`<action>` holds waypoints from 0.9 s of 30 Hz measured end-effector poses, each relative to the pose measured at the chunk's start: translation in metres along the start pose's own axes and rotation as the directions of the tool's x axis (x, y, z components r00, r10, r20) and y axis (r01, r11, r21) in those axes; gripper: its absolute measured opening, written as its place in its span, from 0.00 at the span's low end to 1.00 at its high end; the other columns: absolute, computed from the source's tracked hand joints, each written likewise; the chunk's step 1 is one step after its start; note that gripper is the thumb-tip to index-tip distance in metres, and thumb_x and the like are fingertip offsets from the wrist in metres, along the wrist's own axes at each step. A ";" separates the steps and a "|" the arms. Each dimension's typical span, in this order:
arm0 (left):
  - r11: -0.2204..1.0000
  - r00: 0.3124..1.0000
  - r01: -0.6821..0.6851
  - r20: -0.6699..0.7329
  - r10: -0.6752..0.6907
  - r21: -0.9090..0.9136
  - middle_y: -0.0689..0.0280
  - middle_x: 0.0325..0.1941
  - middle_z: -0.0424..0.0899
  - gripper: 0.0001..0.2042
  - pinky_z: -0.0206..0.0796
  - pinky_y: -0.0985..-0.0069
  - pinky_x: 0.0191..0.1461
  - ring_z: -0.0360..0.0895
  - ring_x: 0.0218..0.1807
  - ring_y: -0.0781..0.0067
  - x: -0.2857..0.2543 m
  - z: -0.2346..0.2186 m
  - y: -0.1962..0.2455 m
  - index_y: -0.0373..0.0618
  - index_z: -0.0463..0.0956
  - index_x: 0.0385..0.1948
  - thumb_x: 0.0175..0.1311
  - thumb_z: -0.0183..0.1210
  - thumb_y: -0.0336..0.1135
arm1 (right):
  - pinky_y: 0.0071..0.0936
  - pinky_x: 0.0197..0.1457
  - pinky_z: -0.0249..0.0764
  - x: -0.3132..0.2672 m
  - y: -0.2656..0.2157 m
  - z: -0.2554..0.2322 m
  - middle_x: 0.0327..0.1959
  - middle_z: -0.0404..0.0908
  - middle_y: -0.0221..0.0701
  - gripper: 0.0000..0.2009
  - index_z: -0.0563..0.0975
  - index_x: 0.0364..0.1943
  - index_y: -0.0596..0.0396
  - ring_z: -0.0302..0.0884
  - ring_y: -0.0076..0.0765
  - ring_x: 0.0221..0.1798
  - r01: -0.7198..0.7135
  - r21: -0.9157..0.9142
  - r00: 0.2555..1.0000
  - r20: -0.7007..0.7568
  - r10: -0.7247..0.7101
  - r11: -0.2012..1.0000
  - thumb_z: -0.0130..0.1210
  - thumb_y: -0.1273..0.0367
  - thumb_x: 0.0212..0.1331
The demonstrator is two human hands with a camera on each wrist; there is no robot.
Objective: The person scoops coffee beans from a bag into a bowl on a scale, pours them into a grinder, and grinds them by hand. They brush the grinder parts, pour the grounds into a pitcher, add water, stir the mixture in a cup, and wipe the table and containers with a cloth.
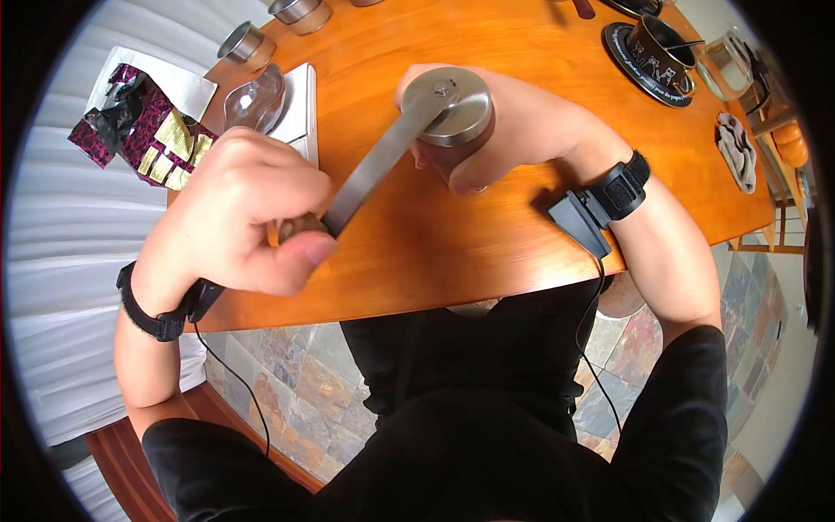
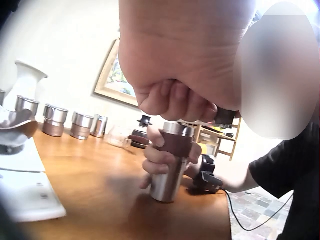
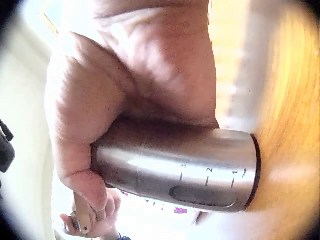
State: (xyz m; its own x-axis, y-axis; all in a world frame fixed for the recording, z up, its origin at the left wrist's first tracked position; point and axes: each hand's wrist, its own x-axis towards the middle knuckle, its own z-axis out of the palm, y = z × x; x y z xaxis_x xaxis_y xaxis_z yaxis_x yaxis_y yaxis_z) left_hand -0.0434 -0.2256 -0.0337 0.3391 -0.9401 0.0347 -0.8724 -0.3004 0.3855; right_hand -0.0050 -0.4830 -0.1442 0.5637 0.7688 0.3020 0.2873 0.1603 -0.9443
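**Both hands locked onto the steel grinder, crank out to the left!**

Starting on the far left, a pink-and-black patterned bag (image 1: pixel 139 143) with yellow labels lies crumpled, and next to it comes a clear dish (image 1: pixel 255 100) by a flat white slab (image 1: pixel 302 109). Steel canisters (image 1: pixel 246 46) with brown lower halves stand behind them.

Here's the left hand (image 1: pixel 239 209), fingers curled tight round the brown knob (image 1: pixel 300 228) at the crank's outer end, thumb pressed along it. The flat metal crank (image 1: pixel 378 165) runs up and rightward from there, straight to the centre of the round lid.

And there it is, the grinder (image 1: pixel 454 109), upright at the middle of the bench (image 1: pixel 417 252), base down at the wood! What a look: a slim brushed-steel cylinder, shiny top, dark brown band (image 2: pixel 175 145) round its upper part. The right wrist view shows the marks 1, 2, 3 and "Tbsp" up the lower body, beside a long rounded oval shape.

Just right of it, the right hand (image 1: pixel 531 122) wraps the body at the band, fingers and thumb closed firmly round it.

Out on the far right, a dark cup (image 1: pixel 652 56) decorated with pale cats sits on its black saucer (image 1: pixel 622 61), a folded cloth (image 1: pixel 738 152) nearby.
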 end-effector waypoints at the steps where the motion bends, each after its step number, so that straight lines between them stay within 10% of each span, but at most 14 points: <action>1: 0.999 0.999 0.035 -0.017 -0.035 -0.024 0.64 0.11 0.62 0.14 0.54 0.68 0.19 0.64 0.14 0.58 -0.004 0.002 -0.004 0.45 0.63 0.13 0.46 0.62 0.33 | 0.24 0.35 0.74 0.000 -0.003 -0.001 0.33 0.78 0.26 0.23 0.72 0.41 0.54 0.76 0.24 0.34 -0.052 -0.037 0.998 0.016 0.053 0.998 0.68 0.79 0.37; 6: 0.993 0.991 0.116 -0.075 -0.114 0.017 0.61 0.12 0.57 0.17 0.52 0.65 0.20 0.58 0.14 0.57 -0.012 -0.003 -0.031 0.41 0.58 0.14 0.59 0.54 0.36 | 0.24 0.41 0.75 0.000 -0.002 -0.003 0.34 0.78 0.25 0.25 0.73 0.44 0.53 0.76 0.24 0.38 -0.093 -0.058 0.994 0.051 0.096 0.994 0.68 0.81 0.36; 13: 0.804 0.798 0.589 -0.098 -0.594 -0.081 0.65 0.20 0.67 0.18 0.60 0.71 0.30 0.68 0.25 0.73 0.029 -0.018 -0.060 0.38 0.67 0.25 0.73 0.48 0.43 | 0.25 0.31 0.72 0.002 -0.002 0.008 0.28 0.77 0.26 0.19 0.73 0.38 0.56 0.75 0.26 0.29 0.012 -0.140 0.998 0.058 -0.004 0.990 0.68 0.75 0.39; 16: 0.874 0.823 0.485 -0.334 -0.459 -0.006 0.68 0.23 0.69 0.16 0.61 0.73 0.29 0.70 0.26 0.73 0.067 -0.011 -0.052 0.40 0.70 0.26 0.71 0.51 0.43 | 0.25 0.31 0.72 0.000 -0.003 0.009 0.28 0.77 0.27 0.20 0.74 0.39 0.56 0.76 0.26 0.28 0.012 -0.169 0.999 0.050 -0.003 0.985 0.68 0.74 0.39; 19: 0.899 0.909 0.415 -0.114 -0.401 0.143 0.51 0.31 0.81 0.23 0.71 0.61 0.47 0.79 0.36 0.51 0.117 -0.028 -0.027 0.35 0.75 0.36 0.77 0.43 0.50 | 0.25 0.39 0.73 0.002 -0.009 0.008 0.32 0.78 0.26 0.24 0.74 0.43 0.55 0.76 0.25 0.34 -0.091 -0.194 0.991 0.083 0.109 0.977 0.70 0.75 0.38; 22: 0.903 0.912 0.399 0.039 -0.409 0.157 0.50 0.34 0.82 0.24 0.71 0.62 0.50 0.80 0.40 0.51 0.159 -0.029 -0.003 0.34 0.76 0.37 0.77 0.43 0.50 | 0.25 0.47 0.74 0.000 -0.009 0.006 0.36 0.79 0.24 0.26 0.74 0.47 0.53 0.75 0.24 0.40 -0.173 -0.165 0.974 0.115 0.193 0.971 0.71 0.76 0.38; 27: 0.778 0.934 -0.332 0.299 0.194 0.533 0.50 0.30 0.82 0.12 0.75 0.61 0.39 0.82 0.34 0.52 0.168 -0.017 0.034 0.36 0.77 0.37 0.68 0.54 0.38 | 0.26 0.41 0.76 -0.013 -0.012 -0.001 0.34 0.82 0.28 0.21 0.78 0.44 0.58 0.79 0.25 0.37 -0.216 -0.302 0.976 -0.078 0.201 0.929 0.69 0.73 0.42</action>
State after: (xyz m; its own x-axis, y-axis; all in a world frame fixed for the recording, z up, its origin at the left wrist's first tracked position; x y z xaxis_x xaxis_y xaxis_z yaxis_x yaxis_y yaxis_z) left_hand -0.0099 -0.3909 0.0013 0.0422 -0.9847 -0.1689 -0.9792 -0.0071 -0.2030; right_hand -0.0144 -0.4955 -0.1366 0.6688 0.7344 0.1151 0.3789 -0.2036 -0.9028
